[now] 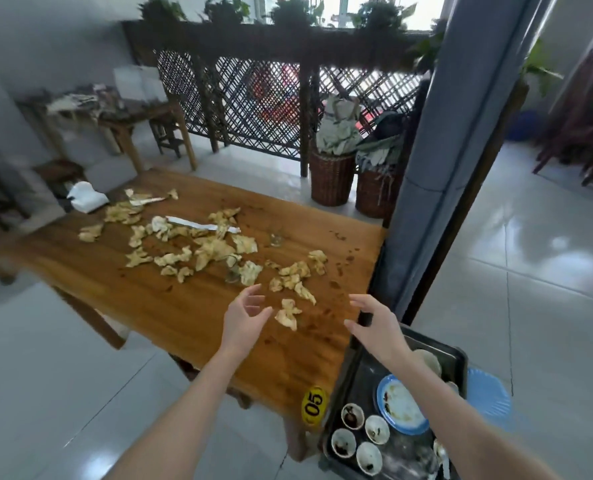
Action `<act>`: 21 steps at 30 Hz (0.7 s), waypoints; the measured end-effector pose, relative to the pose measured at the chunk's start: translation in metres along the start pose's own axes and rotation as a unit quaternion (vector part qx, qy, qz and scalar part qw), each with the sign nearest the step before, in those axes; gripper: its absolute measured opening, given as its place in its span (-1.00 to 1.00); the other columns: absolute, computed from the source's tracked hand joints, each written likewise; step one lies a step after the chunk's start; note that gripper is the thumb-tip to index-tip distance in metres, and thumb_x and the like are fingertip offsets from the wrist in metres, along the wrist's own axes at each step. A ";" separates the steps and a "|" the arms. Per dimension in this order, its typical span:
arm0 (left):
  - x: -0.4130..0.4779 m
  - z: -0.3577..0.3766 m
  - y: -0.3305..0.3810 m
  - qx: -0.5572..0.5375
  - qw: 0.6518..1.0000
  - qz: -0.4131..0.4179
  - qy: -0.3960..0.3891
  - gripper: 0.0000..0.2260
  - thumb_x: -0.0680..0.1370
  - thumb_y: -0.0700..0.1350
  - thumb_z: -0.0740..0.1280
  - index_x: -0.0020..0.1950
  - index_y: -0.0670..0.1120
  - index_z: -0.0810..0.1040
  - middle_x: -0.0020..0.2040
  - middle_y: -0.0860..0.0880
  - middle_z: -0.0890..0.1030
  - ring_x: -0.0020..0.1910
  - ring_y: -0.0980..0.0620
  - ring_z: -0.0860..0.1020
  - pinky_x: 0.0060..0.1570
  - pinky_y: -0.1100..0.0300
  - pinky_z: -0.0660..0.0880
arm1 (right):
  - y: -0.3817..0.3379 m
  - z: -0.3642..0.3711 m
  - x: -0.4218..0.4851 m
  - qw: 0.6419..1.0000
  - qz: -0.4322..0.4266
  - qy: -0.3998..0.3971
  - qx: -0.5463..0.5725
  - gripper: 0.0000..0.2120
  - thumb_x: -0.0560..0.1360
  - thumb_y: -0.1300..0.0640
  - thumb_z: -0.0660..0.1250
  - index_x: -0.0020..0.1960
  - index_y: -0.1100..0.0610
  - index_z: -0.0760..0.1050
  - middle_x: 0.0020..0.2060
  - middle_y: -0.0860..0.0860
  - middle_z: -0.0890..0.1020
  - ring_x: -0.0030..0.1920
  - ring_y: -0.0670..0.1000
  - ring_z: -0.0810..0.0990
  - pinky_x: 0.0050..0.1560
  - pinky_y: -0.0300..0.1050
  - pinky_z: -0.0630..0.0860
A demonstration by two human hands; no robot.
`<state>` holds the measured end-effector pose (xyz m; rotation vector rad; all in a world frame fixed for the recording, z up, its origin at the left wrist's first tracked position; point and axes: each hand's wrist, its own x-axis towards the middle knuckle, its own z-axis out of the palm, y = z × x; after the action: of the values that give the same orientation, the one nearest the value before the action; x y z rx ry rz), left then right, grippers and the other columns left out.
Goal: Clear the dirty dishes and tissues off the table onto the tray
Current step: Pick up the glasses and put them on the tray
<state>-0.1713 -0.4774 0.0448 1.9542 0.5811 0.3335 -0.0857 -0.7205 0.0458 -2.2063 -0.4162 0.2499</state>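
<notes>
Both hands are out over the near end of the wooden desk [170,306], nothing in either: the left grip [245,318] hangs loose and spread just beside a crumpled stained tissue [288,313], and the right grip [374,323] is fingers-apart too, above the corner by the black tray [350,375]. The other dirty tissues [212,251] lie scattered across the desk's middle near a small glass [277,239]. The tray, just off the desk's right edge, carries a blue-rimmed plate [402,405] and four little sauce cups [352,415].
</notes>
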 end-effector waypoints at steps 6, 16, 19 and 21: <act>0.058 -0.088 -0.049 -0.001 1.000 -0.007 -0.002 -0.62 0.48 -0.13 0.45 0.27 0.02 0.49 0.07 0.05 0.60 0.05 0.09 0.56 0.00 0.23 0.54 | -0.060 0.097 0.036 0.999 0.041 -0.002 0.023 -0.57 0.46 0.15 0.42 0.29 0.01 0.44 0.08 -0.13 0.58 0.12 -0.12 0.50 0.07 -0.29 0.37; 0.128 -0.169 -0.108 0.012 0.999 -0.028 -0.024 -0.57 0.49 -0.14 0.44 0.34 -0.01 0.47 0.11 -0.01 0.59 0.07 0.04 0.56 0.03 0.15 0.54 | -0.095 0.184 0.075 0.994 0.103 0.017 0.043 -0.59 0.47 0.17 0.42 0.28 0.01 0.46 0.13 -0.07 0.58 0.12 -0.12 0.51 0.15 -0.22 0.44; 0.142 -0.169 -0.119 0.008 0.998 -0.046 -0.033 -0.56 0.49 -0.16 0.44 0.35 -0.01 0.46 0.13 -0.03 0.58 0.09 0.01 0.55 0.05 0.13 0.54 | -0.095 0.194 0.093 0.993 0.114 0.012 0.033 -0.55 0.46 0.17 0.43 0.32 0.02 0.44 0.16 -0.09 0.57 0.14 -0.13 0.50 0.14 -0.27 0.41; 0.151 -0.168 -0.125 0.009 0.998 -0.053 -0.035 -0.56 0.49 -0.16 0.44 0.35 0.00 0.46 0.13 -0.02 0.58 0.09 0.03 0.55 0.03 0.16 0.54 | -0.095 0.202 0.107 0.992 0.122 0.011 0.031 -0.53 0.45 0.16 0.44 0.33 0.01 0.43 0.16 -0.09 0.56 0.17 -0.12 0.50 0.15 -0.27 0.39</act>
<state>-0.1549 -0.2233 0.0022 1.9351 0.6423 0.1936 -0.0706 -0.4793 -0.0073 -2.1946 -0.1226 0.3643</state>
